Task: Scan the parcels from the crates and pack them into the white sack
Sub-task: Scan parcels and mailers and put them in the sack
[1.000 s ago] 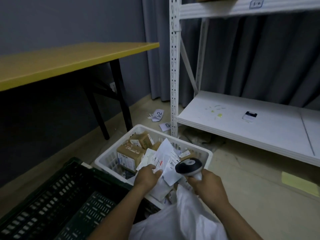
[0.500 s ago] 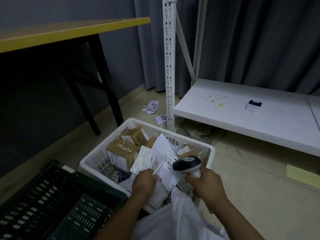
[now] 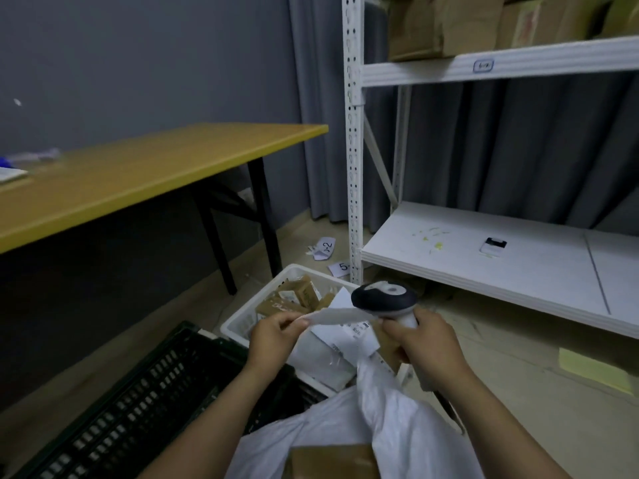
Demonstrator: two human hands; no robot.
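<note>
My left hand pinches the edge of a flat white parcel held nearly level above the white crate. My right hand grips a handheld scanner, whose dark head sits just over the parcel's right end. The crate holds several brown boxes and white mailers with labels. The white sack lies open below my arms, with a brown box showing inside it. A black crate sits to the left of the sack.
A yellow-topped table on black legs stands at the left. White metal shelving fills the right, with a small device on its low shelf and cardboard boxes up top. Numbered paper slips lie on the floor.
My left hand has lifted the white parcel out of the crate and turned it flat. The scanner has risen with it. The view has tilted upward, showing more of the table and shelving.
</note>
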